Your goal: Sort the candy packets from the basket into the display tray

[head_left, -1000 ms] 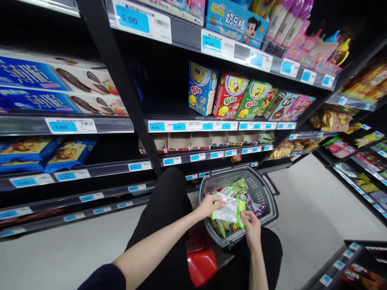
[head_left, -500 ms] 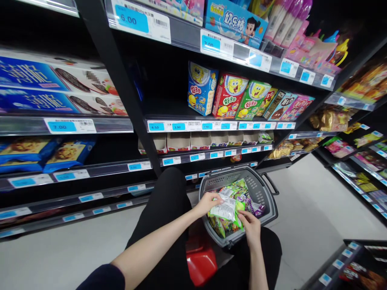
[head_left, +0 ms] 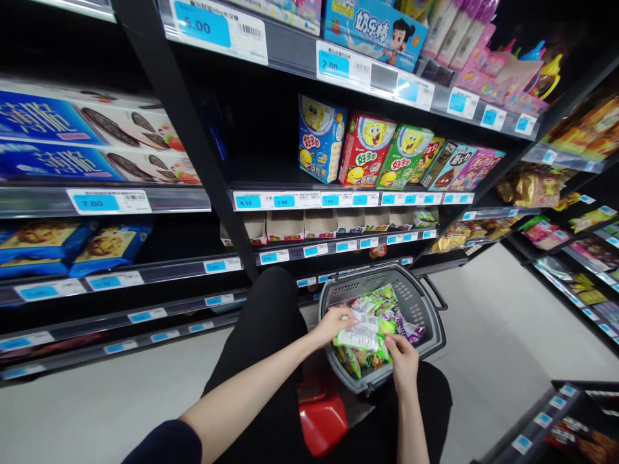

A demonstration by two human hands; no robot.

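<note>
Between my two hands is a green and white candy packet (head_left: 360, 335), its printed pale side facing up. My left hand (head_left: 337, 323) pinches its upper left edge. The fingertips of my right hand (head_left: 402, 357) close on its right edge. Just beneath it, a grey plastic basket (head_left: 333, 293) stands between my knees. Several green packets (head_left: 382, 298) and a purple packet (head_left: 411, 330) lie inside the basket. The held packet hides part of the pile.
Black shelves rise ahead, with snack boxes (head_left: 367, 148) above a row of open cartons (head_left: 322, 224). Blue cookie boxes (head_left: 53, 119) are stacked at the left. A red plastic object (head_left: 323, 422) is between my legs. The basket's handle (head_left: 434, 293) sticks out toward the aisle floor (head_left: 493, 322).
The packet has tilted slightly, so more of its printed side shows. Both hands keep their hold, with the right one barely shifted. The camera view has moved a little.
</note>
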